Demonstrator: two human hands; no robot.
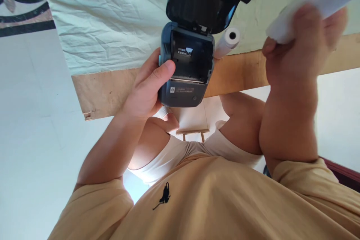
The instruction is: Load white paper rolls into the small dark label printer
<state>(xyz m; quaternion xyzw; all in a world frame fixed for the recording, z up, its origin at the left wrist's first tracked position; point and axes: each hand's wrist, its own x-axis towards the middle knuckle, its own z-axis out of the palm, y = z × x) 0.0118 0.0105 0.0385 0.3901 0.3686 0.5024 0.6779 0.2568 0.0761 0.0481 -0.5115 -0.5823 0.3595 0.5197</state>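
Wrinkled pale cloth (112, 18) over wooden table edge (112, 90); left hand (146, 90) wraps grey plastic label printer (184, 71), lid open. Right hand (298, 45) clenches white paper roll (309, 3), probably light, crushable; grip ends

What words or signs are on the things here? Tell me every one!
White sticker inside the open printer: print too blurred to read.
Strip on the printer's front panel: a small square icon and a line of print, too small to read.
Shirt: a small black emblem, no words.
Paper rolls, one on the table and one in the right hand: no print.
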